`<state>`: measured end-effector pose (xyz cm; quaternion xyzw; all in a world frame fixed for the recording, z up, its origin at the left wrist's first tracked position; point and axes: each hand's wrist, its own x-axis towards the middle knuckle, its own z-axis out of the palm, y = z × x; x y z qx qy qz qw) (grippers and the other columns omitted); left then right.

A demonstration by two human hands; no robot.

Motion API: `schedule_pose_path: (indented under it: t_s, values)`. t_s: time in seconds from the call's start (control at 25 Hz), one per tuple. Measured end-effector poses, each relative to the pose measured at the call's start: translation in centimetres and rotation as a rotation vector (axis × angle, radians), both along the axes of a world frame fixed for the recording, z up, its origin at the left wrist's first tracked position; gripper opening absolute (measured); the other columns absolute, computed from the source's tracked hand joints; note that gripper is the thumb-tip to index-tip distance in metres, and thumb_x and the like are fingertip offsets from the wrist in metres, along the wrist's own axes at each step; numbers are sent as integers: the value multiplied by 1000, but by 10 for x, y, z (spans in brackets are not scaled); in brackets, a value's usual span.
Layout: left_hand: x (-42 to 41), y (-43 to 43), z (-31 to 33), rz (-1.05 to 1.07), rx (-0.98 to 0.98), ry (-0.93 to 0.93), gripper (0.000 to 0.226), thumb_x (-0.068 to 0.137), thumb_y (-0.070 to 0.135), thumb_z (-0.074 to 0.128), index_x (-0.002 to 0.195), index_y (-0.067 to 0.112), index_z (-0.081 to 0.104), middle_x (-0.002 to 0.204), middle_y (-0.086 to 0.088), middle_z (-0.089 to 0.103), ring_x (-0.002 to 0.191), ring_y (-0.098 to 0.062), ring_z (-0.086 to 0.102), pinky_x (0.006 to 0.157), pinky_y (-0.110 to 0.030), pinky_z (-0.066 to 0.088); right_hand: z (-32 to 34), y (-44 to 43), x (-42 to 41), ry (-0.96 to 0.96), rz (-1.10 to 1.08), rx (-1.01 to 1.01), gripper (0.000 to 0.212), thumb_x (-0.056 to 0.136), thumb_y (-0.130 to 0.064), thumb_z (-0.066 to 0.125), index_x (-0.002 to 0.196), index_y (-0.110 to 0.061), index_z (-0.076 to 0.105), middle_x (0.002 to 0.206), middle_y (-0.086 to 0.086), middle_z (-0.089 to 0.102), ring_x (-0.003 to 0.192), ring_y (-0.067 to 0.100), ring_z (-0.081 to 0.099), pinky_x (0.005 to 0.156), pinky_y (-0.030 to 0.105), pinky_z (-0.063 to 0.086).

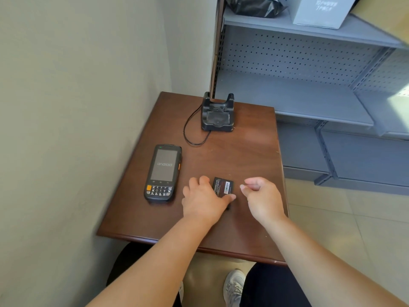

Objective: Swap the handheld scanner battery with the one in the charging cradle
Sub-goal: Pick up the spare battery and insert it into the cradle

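A black handheld scanner [163, 173] lies face up on the brown table [247, 151], its screen lit with an "android" logo. The black charging cradle [217, 114] stands at the table's far edge, its cable looping to the left. A black battery [223, 186] with a barcode label lies flat near the front right. My left hand [204, 199] rests on the table with thumb and fingers around the battery's left and near edges. My right hand [261, 196] hovers just right of the battery, fingers loosely curled, holding nothing.
A beige wall runs along the table's left side. Grey metal shelving [309, 96] with a perforated back stands behind and to the right, holding a black bag and a white box on top. My legs and a shoe show below the table's front edge.
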<state>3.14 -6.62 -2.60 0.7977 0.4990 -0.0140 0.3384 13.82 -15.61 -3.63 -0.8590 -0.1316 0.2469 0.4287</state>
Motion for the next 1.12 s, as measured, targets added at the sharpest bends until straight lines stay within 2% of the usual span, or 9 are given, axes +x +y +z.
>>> schedule_pose_path:
  t_s: [0.12, 0.24, 0.36, 0.52, 0.68, 0.8, 0.88, 0.96, 1.12]
  values:
    - [9, -11, -2, -40, 105, 86, 82, 66, 67, 67, 125, 14, 41, 129, -4, 41, 121, -28, 40, 98, -39, 38, -2, -4, 4, 2, -5, -2, 20, 85, -23, 64, 104, -18, 65, 94, -3, 66, 88, 19, 63, 76, 26, 43]
    - [14, -14, -6, -59, 117, 61, 70, 74, 53, 68, 125, 12, 41, 129, -8, 39, 121, -29, 39, 97, -37, 40, -4, -6, 6, 11, -13, 6, 20, 84, -24, 65, 103, -19, 65, 95, -3, 67, 85, 21, 64, 75, 29, 47]
    - [14, -12, -4, -65, 92, 25, 64, 74, 41, 67, 128, 14, 45, 128, -7, 40, 120, -29, 39, 93, -35, 42, -5, -8, 8, 29, -22, 16, 20, 85, -24, 64, 104, -19, 65, 95, -3, 67, 81, 21, 63, 72, 27, 44]
    - [4, -7, -1, 36, 60, -167, 59, 65, 35, 71, 118, 21, 48, 118, 1, 50, 110, -23, 49, 86, -31, 43, -3, -8, 8, 38, -23, 41, 17, 86, -25, 64, 103, -23, 65, 96, -4, 67, 82, 22, 64, 73, 30, 48]
    - [-6, -3, 0, 82, -9, -460, 51, 65, 18, 74, 105, 27, 44, 110, 5, 53, 97, -8, 53, 75, -15, 40, -2, -6, 8, 29, -34, 68, 13, 86, -25, 64, 99, -26, 65, 96, -5, 69, 83, 22, 65, 79, 37, 55]
    - [-12, -1, -2, 81, -26, -594, 53, 64, 12, 76, 104, 30, 44, 109, 7, 54, 100, 0, 52, 83, -9, 41, 3, -5, 6, 22, -32, 93, 12, 86, -24, 64, 97, -27, 66, 95, -6, 69, 84, 20, 65, 82, 39, 55]
    - [-13, -1, -3, 83, -42, -649, 54, 65, 10, 77, 106, 29, 46, 111, 7, 55, 107, 4, 53, 89, -9, 41, 6, -4, 5, 17, -26, 118, 12, 86, -23, 63, 97, -26, 66, 94, -6, 69, 82, 20, 64, 81, 36, 54]
    - [-14, -1, 0, 79, -48, -684, 54, 67, 7, 77, 107, 27, 47, 113, 7, 55, 104, 16, 49, 85, 0, 37, 9, -2, 2, 5, -15, 145, 12, 86, -21, 64, 96, -25, 66, 93, -5, 68, 77, 19, 62, 79, 34, 53]
    - [-14, 3, 6, 52, -29, -681, 53, 69, 10, 77, 108, 30, 48, 112, 6, 54, 98, 20, 48, 78, 4, 34, 12, 1, 1, 1, 13, 162, 12, 86, -20, 64, 97, -24, 67, 88, -10, 66, 77, 15, 62, 81, 37, 54]
